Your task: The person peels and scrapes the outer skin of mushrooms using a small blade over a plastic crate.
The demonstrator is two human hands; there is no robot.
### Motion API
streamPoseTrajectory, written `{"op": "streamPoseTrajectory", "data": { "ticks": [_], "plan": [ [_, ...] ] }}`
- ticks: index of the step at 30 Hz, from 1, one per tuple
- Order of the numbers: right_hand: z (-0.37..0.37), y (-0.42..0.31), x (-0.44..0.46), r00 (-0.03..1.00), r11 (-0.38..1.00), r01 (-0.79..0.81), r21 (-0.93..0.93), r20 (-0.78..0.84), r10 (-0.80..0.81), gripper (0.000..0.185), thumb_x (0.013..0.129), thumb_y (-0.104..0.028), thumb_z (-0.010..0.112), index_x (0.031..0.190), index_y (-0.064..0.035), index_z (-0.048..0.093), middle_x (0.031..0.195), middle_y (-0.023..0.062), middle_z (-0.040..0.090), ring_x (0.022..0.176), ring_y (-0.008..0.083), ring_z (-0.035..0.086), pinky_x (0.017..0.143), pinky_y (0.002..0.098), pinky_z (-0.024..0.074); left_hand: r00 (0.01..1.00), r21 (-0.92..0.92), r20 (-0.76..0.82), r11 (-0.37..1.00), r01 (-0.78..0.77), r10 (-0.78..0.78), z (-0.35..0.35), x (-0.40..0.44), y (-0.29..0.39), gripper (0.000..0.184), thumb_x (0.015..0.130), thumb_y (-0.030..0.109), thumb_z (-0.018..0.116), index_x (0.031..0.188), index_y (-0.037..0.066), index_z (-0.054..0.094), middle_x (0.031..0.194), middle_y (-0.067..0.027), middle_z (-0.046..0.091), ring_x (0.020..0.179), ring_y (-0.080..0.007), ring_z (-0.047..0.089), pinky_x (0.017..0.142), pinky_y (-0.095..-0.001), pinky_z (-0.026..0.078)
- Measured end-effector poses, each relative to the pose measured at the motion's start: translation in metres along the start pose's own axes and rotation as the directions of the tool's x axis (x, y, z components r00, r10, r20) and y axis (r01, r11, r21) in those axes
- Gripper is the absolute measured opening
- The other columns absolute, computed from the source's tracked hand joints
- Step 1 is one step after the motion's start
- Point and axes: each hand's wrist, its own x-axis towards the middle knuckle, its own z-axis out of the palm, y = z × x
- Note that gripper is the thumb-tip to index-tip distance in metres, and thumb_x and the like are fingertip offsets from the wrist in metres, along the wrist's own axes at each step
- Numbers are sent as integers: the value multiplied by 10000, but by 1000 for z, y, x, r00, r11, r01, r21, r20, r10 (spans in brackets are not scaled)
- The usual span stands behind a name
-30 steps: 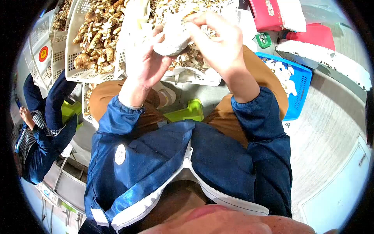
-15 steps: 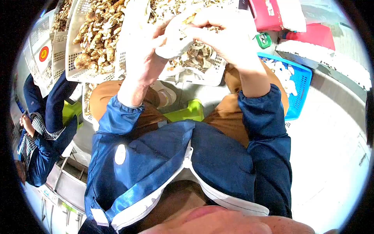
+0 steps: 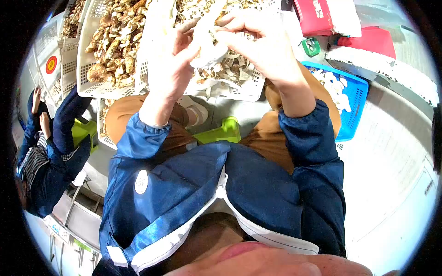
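Note:
Over the crate in front of me, a pale mushroom (image 3: 211, 56) is between my hands, washed out by glare. My left hand (image 3: 177, 62) grips it from the left side, thumb along the near side. The fingers of my right hand (image 3: 258, 43) are bent and pinched at its upper right; whether a small tool is among them I cannot make out. Below the hands, a white perforated crate (image 3: 246, 92) holds thin brown and white peelings (image 3: 235, 69).
To the left stands a white crate (image 3: 84, 85) full of brown mushrooms (image 3: 115, 50). A blue basket (image 3: 357, 110) with white pieces is at my right, near a green box (image 3: 311, 47) and red containers (image 3: 315, 18). Another person (image 3: 46, 152) sits far left. A lime-green stool (image 3: 221, 133) shows between my legs.
My left hand has shifted slightly, its fingers more spread, and the mushroom sits a little lower and tilted differently. The other person's hands have risen and moved apart.

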Motion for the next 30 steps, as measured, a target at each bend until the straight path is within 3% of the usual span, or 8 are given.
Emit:
{"op": "streamPoseTrajectory", "data": {
  "ticks": [4, 7, 10, 14, 17, 20, 22, 30],
  "plan": [
    [2, -6, -3, 987, 987, -159, 9, -19, 159, 99, 928, -56, 723, 1006, 4, 723, 989, 53, 735, 908, 107, 669, 837, 246, 537, 998, 43, 4, 997, -65, 65, 5, -3, 5, 615, 927, 196, 659, 1430, -94, 455, 1274, -185, 624, 1227, -215, 569, 1062, -356, 424],
    [8, -13, -4, 987, 989, -132, -74, -104, 124, 84, 926, -46, 719, 993, 5, 726, 965, 48, 740, 917, 99, 668, 829, 246, 539, 998, 9, 52, 999, -34, 33, -1, -1, 0, 647, 924, 191, 662, 1462, -75, 422, 1337, -181, 594, 1260, -224, 556, 1073, -366, 427],
    [4, -12, 0, 965, 965, -127, -230, -254, 66, 67, 912, -50, 700, 948, 7, 707, 883, 67, 699, 858, 133, 663, 778, 283, 530, 987, -355, 46, 921, 159, -153, 3, -5, 2, 695, 927, 204, 654, 1506, -51, 365, 1424, -172, 538, 1307, -239, 533, 1109, -373, 409],
    [-27, -14, 16, 899, 889, -215, -406, -437, 18, 99, 896, -51, 674, 952, 30, 684, 837, 107, 686, 831, 167, 665, 787, 303, 528, 969, -386, 105, 889, 247, -223, -2, -4, 11, 679, 971, 260, 549, 1562, 18, 319, 1556, -166, 430, 1416, -306, 450, 1185, -462, 357],
    [-37, -16, 17, 947, 924, -167, -344, -318, 53, 103, 883, -64, 701, 926, 28, 684, 930, 117, 694, 846, 179, 663, 784, 303, 528, 975, -388, 116, 895, 219, -189, -10, -2, 5, 708, 935, 237, 566, 1550, -18, 326, 1524, -180, 463, 1389, -301, 480, 1180, -454, 368],
    [-26, -26, 15, 985, 950, -169, -262, -72, 155, 131, 875, -94, 730, 892, 27, 685, 1081, 137, 690, 953, 209, 667, 817, 309, 526, 983, -232, 103, 957, 175, -154, -12, -1, 5, 737, 896, 220, 583, 1533, -56, 335, 1492, -198, 486, 1365, -293, 500, 1174, -440, 378],
    [-23, -16, 13, 999, 973, 20, -230, 32, -14, 140, 878, -112, 733, 906, 21, 698, 1112, 139, 698, 1023, 219, 667, 855, 311, 526, 987, -42, 27, 986, 162, -161, -5, -1, 10, 700, 880, 208, 585, 1496, -66, 396, 1459, -197, 510, 1338, -265, 511, 1145, -397, 393],
    [-25, -24, 9, 971, 965, -237, -112, -53, 232, 113, 907, -94, 683, 929, 13, 710, 939, 98, 727, 888, 167, 678, 797, 285, 534, 997, 186, 74, 983, 8, -22, 2, -7, 16, 645, 884, 174, 565, 1470, -66, 442, 1436, -188, 534, 1307, -256, 535, 1113, -365, 406]
  ]
}}
